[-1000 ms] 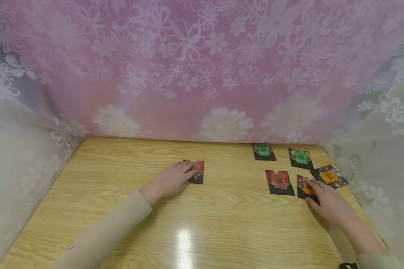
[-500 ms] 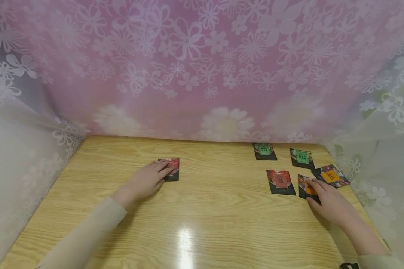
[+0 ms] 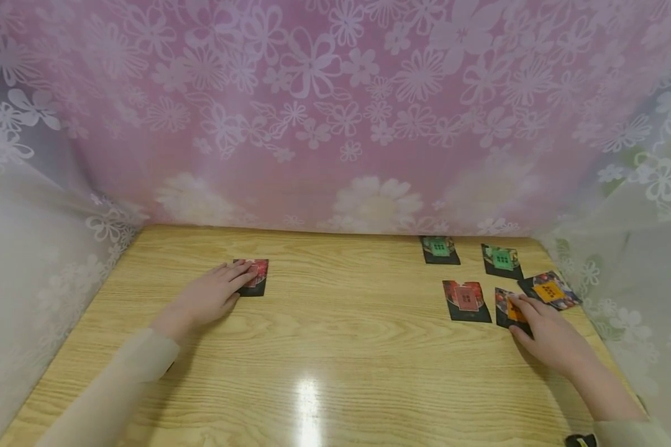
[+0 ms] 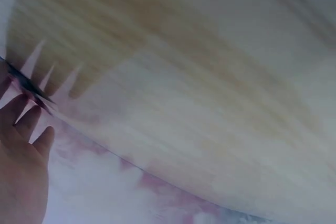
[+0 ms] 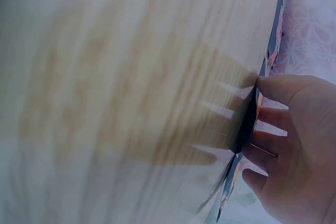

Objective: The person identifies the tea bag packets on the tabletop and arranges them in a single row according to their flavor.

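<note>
On the left of the table, my left hand (image 3: 207,295) lies with straight fingers over a small black packet with a red label (image 3: 259,279), covering its left part. The left wrist view catches the fingers (image 4: 26,124) at that packet's dark edge. Over at the right, my right hand (image 3: 553,338) rests its extended fingers on a black packet with an orange label (image 3: 505,307), hiding its right side. In the right wrist view, the thumb and fingers sit along the packet's dark edge (image 5: 245,121).
Another red-labelled packet (image 3: 466,302) lies left of my right hand. A second orange-labelled packet (image 3: 549,290) lies just beyond it. Two green-labelled packets (image 3: 439,249) are near the back edge. Floral curtains (image 3: 335,124) surround the wooden table (image 3: 358,360). A black item (image 3: 580,441) shows bottom right.
My left hand has slid the red-labelled packet leftward across the table, from near the middle to the left side. The right hand has stayed on the orange-labelled packet.
</note>
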{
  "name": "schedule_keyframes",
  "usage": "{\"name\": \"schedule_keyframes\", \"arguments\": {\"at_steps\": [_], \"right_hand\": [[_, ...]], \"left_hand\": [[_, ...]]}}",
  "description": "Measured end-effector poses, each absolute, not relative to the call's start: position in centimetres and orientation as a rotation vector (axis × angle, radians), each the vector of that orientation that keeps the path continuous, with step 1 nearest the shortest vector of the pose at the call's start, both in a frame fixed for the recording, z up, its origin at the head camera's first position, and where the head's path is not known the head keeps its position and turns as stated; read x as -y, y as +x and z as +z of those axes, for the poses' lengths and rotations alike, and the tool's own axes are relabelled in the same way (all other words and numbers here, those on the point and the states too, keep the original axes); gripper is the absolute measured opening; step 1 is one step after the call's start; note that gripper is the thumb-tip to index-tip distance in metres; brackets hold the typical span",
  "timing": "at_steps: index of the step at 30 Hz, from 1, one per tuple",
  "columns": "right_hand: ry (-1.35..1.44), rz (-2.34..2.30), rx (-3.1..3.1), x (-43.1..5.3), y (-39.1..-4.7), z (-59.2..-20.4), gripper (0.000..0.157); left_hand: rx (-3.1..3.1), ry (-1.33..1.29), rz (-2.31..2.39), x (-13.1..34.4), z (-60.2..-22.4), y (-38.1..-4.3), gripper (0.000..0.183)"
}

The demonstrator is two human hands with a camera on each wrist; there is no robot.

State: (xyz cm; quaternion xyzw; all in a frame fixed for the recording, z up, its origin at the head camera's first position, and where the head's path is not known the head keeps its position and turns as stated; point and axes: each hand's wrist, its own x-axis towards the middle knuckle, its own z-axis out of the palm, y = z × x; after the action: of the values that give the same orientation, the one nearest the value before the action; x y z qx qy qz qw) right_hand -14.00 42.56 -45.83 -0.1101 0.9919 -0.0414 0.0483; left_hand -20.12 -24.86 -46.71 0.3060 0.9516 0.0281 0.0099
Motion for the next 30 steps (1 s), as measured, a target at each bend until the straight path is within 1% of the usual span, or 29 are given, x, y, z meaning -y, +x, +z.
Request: {"name": "schedule_keyframes", "arguments": {"at_steps": [10,17,24,30], "right_hand": [[-0.335,-0.127,-3.033,-42.7,-14.0,-46.1,0.070],[-0.337,-0.136,-3.027,-42.7,-14.0,-46.0,0.070],[-0.336,-0.138,-3.024,-42.7,-14.0,-45.9,0.069],[-0.335,-0.143,-3.020,-42.7,-14.0,-45.8,0.069]], "left_hand": [[-2.962,0.921,0.050,27.0,-46.1,-20.1,0.056],[-2.972,0.902,0.036,27.2,-45.9,-20.0,0.054],[-2.963,0.875,0.019,27.6,-46.1,-20.2,0.056],[-2.975,0.901,0.024,27.4,-45.5,-20.4,0.056]]}}
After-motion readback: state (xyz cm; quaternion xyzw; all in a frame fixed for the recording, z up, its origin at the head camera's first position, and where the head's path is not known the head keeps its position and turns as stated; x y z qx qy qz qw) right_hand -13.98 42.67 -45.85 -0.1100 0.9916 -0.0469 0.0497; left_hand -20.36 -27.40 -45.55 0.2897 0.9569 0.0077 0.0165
